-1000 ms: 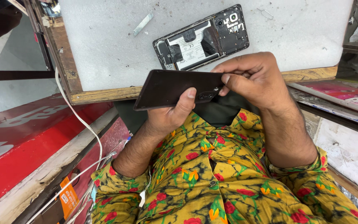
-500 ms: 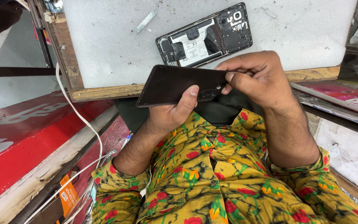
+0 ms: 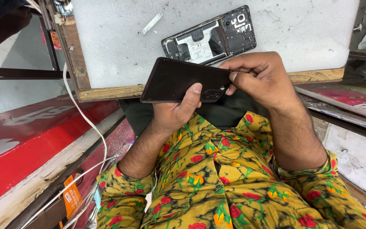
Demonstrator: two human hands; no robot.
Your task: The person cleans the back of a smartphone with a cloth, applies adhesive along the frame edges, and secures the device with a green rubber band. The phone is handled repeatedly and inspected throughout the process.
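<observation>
Left hand [image 3: 175, 111] grasps a dark rectangular phone back cover [image 3: 183, 80] above the white foam-topped bench's [image 3: 106, 51] front edge; right hand [image 3: 261, 76] pinches its camera end; barely shifted since a second ago, opened phone [image 3: 210, 36] lying behind.

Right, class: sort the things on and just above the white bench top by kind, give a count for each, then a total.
Dark phone back cover, held by the left hand and right hand: 1
Opened phone body, lying on the white bench top: 1
Small metal strip: 1
Bent wire clip: 1
Total: 4
</observation>
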